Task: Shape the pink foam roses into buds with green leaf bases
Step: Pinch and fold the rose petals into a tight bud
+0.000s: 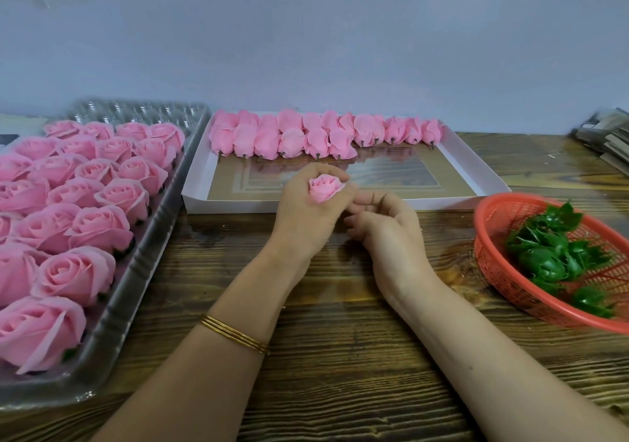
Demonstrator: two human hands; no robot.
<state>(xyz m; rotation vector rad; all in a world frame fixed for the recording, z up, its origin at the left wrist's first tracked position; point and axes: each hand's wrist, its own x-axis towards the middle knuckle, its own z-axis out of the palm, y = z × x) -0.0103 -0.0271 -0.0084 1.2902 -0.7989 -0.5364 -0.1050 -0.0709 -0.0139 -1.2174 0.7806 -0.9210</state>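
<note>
Seen from your head camera, your left hand (306, 213) reaches in from the lower left over the dark-grained wooden table (340, 366). The wrist is bent, so the back of the hand faces you. Its fingers and thumb are curled round a small pink foam rose (325, 188), which sits in the ring of the fist with its petals turned up toward you. The rose is just in front of the near wall of the shallow white cardboard box (200, 183). Thin gold bangles (235, 334) circle that forearm.

Your right hand (388, 234) comes in from the lower right with the palm turned toward the left hand. Its fingers are loosely curled, with the tips just beside the left hand's fingers under the rose. It grasps nothing that shows.

Along the far side of the box lie rows of closed pink foam buds (292, 137) with their stubs pointing toward you. On your left, a clear plastic blister tray (136, 281) holds rows of open pink foam roses (81, 227). On your right, a red plastic mesh basket (493, 220) holds a heap of green plastic leaf bases (551, 254).
</note>
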